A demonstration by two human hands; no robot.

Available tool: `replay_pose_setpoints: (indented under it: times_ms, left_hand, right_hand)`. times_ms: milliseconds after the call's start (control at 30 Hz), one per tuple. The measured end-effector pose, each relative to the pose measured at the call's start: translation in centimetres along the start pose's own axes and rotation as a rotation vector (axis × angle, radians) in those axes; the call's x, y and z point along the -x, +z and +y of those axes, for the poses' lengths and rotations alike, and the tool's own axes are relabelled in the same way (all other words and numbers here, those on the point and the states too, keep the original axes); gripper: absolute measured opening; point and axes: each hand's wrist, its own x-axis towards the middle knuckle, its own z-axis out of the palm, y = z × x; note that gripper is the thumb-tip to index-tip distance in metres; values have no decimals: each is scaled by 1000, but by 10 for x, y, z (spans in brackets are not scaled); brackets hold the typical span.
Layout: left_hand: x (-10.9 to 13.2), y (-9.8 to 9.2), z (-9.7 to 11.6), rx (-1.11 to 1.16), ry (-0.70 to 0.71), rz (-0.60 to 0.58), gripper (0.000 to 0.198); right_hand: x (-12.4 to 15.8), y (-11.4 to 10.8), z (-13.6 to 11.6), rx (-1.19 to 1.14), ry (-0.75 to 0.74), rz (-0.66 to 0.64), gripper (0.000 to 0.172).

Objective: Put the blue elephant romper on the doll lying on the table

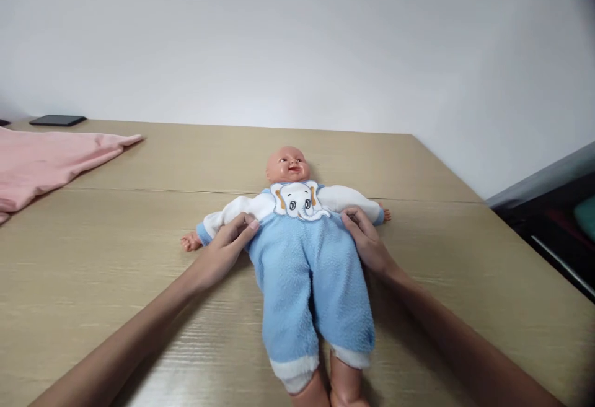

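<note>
A baby doll (288,165) lies on its back on the wooden table (116,258), head away from me, dressed in a blue fleece romper (309,271) with white sleeves and an elephant bib. My left hand (225,249) rests against the doll's side under its arm, fingers pressed on the blue fabric. On the other side of the torso my right hand (367,240) grips the romper just below the white sleeve. Both hands hold the doll's body between them. The doll's bare feet stick out of the trouser legs near me.
A pink cloth (46,159) lies at the table's far left. A dark phone (58,120) sits at the back left by the white wall. To the right, past the table's edge, stands dark furniture (553,221).
</note>
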Motion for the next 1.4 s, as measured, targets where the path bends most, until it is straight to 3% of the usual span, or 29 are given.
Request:
replay_pose_setpoints:
  times_ms: [200,400,500,600,733,833,933,1033,1233,1400]
  left_hand:
    - [-5,15,-15,-273,130,190,22]
    - [-10,13,-20,-241,113,261,20]
    - [-12,13,-12,-256,164,359,14]
    - [-17,20,12,-350,354,424,12]
    - [-41,46,61,-510,569,214,13]
    - [-76,75,90,-696,619,59,36]
    - [-115,102,106,-912,610,-163,57]
    - [-143,120,112,-977,589,-303,60]
    - [-155,127,109,-964,598,-356,57]
    - [-152,123,104,-854,597,-308,54]
  right_hand:
    - [3,12,0,215,-121,118,34]
    - [4,2,-2,338,-191,232,27]
    - [9,-3,-4,307,-226,252,24]
    - [19,-6,-3,203,-311,244,30]
    - [32,-10,5,113,-380,206,47]
    - [39,-12,5,112,-426,164,48]
    - [41,-12,0,129,-472,96,52]
    - [40,-11,-3,142,-474,88,53]
    - [31,-8,3,147,-353,221,49]
    - [26,-4,-10,211,-335,136,51]
